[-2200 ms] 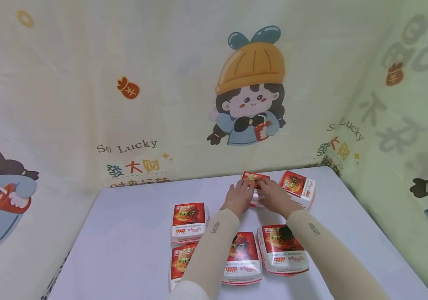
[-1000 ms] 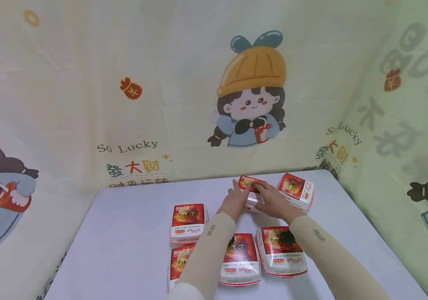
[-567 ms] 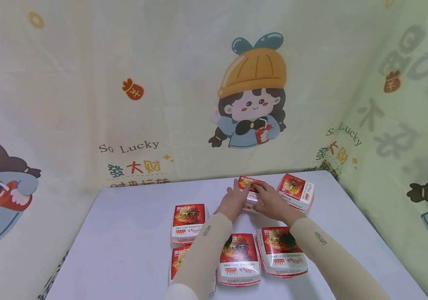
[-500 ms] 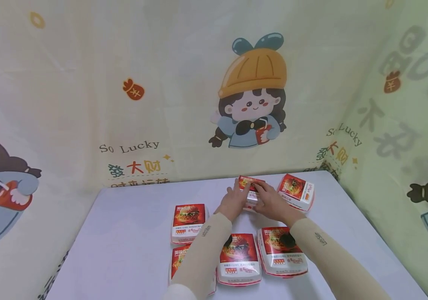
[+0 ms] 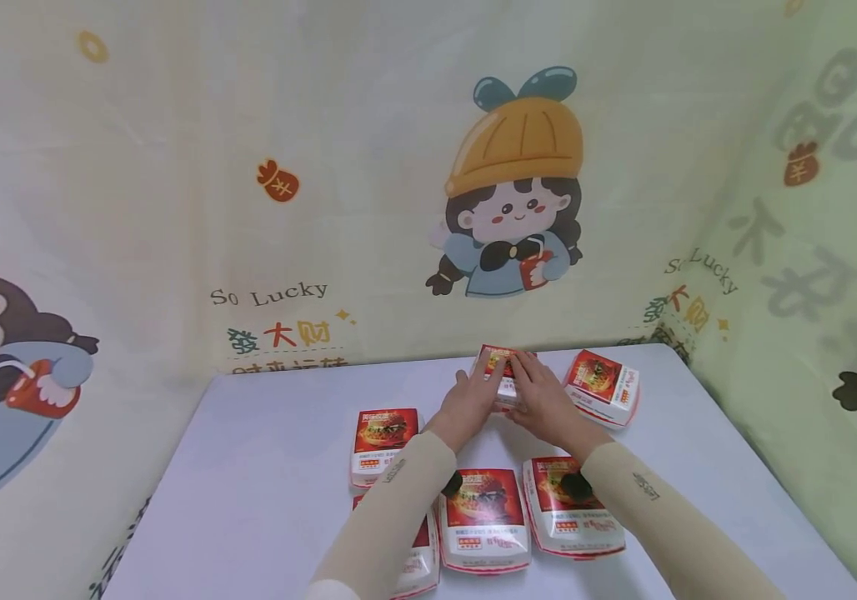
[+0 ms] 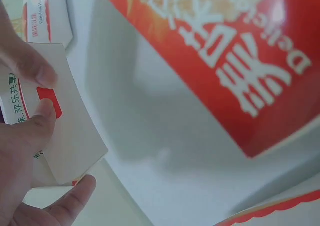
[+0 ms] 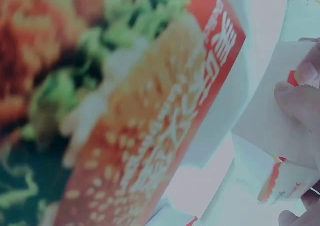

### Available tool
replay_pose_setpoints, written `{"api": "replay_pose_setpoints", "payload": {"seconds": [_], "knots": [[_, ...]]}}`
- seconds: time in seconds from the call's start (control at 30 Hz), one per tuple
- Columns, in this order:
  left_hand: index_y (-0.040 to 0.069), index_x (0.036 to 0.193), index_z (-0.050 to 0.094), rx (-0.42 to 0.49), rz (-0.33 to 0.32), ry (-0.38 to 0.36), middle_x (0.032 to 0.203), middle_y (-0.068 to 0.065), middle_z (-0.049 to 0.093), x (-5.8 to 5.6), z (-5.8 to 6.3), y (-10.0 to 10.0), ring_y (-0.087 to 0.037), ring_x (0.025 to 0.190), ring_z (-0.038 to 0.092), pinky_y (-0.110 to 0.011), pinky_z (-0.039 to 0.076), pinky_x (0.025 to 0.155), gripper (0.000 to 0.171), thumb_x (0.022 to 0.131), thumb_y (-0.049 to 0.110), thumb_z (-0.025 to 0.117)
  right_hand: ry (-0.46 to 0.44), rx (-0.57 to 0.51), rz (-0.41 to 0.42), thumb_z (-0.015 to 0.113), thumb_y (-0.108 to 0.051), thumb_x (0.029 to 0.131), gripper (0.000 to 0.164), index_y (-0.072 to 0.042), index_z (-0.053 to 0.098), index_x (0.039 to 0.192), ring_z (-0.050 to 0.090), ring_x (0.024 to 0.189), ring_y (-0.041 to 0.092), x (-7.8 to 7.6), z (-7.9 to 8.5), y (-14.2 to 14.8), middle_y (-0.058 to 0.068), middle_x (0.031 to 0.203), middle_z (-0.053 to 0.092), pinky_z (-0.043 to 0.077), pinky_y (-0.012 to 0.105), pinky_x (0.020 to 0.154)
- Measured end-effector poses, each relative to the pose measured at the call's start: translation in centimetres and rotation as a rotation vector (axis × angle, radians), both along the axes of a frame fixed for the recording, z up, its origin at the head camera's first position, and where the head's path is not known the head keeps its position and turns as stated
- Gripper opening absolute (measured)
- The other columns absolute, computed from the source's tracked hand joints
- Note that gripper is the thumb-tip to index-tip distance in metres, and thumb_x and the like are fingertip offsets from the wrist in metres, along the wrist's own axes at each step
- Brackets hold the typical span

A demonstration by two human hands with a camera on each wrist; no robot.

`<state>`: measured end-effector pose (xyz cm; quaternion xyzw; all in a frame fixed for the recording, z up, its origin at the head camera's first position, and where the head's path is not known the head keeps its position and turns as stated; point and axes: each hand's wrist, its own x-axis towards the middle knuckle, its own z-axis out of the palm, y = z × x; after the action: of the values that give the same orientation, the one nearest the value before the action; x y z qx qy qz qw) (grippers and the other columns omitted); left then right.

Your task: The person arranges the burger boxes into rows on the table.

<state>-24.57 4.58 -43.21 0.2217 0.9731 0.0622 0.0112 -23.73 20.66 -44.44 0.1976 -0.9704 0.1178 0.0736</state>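
Note:
At the back of the table, both hands are on a small red and white burger box (image 5: 503, 395). My left hand (image 5: 468, 407) holds its left part, fingers over the lid and the thumb on the front flap (image 6: 77, 136) beside a red tab. My right hand (image 5: 548, 408) holds the right part, fingers on the lid. Its thumb (image 7: 295, 98) presses the same flap near the tab. The box's rear is hidden. Another burger box (image 5: 601, 385) stands just right of the right hand.
Several more burger boxes stand nearer: one at left (image 5: 385, 442), one partly under the left forearm (image 5: 417, 567), one in the middle (image 5: 484, 517) and one at right (image 5: 574, 508). A printed cloth (image 5: 368, 208) hangs behind the white table (image 5: 263, 483).
Both hands stay at the same box. Their fingers have shifted from nearly meeting at its middle to lying further over the lid. The head view has turned slightly left; the other boxes stay put.

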Motion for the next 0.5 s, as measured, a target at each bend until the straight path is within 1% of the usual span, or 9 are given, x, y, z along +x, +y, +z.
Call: {"api": "replay_pose_setpoints", "payload": {"seconds": [0.2, 0.37, 0.5], "knots": [[0.023, 0.158, 0.025, 0.006, 0.019, 0.016, 0.164, -0.011, 0.022, 0.5, 0.4, -0.4, -0.039, 0.124, 0.055, -0.037, 0.061, 0.085, 0.077, 0.094, 0.026, 0.068, 0.008, -0.046, 0.034, 0.083, -0.019, 0.080, 0.092, 0.008, 0.030, 0.151, 0.027, 0.148, 0.043, 0.3, 0.3, -0.3, 0.026, 0.158, 0.031, 0.030, 0.055, 0.118], [0.021, 0.157, 0.029, -0.019, 0.001, 0.061, 0.162, -0.013, 0.027, 0.8, 0.6, -1.0, -0.036, 0.114, 0.060, -0.037, 0.061, 0.081, 0.077, 0.092, 0.030, 0.070, 0.010, -0.072, 0.061, 0.082, -0.016, 0.081, 0.090, 0.007, 0.030, 0.151, 0.026, 0.148, 0.043, 0.8, 0.5, -0.6, 0.025, 0.159, 0.029, 0.033, 0.054, 0.116], [0.022, 0.157, 0.029, -0.063, -0.007, 0.103, 0.161, -0.012, 0.031, 1.2, 0.7, -1.6, -0.031, 0.105, 0.062, -0.036, 0.060, 0.082, 0.081, 0.090, 0.040, 0.070, 0.024, -0.085, 0.087, 0.082, -0.015, 0.081, 0.089, 0.006, 0.032, 0.151, 0.027, 0.148, 0.042, 1.1, 0.6, -0.9, 0.025, 0.159, 0.030, 0.036, 0.052, 0.114]]}}
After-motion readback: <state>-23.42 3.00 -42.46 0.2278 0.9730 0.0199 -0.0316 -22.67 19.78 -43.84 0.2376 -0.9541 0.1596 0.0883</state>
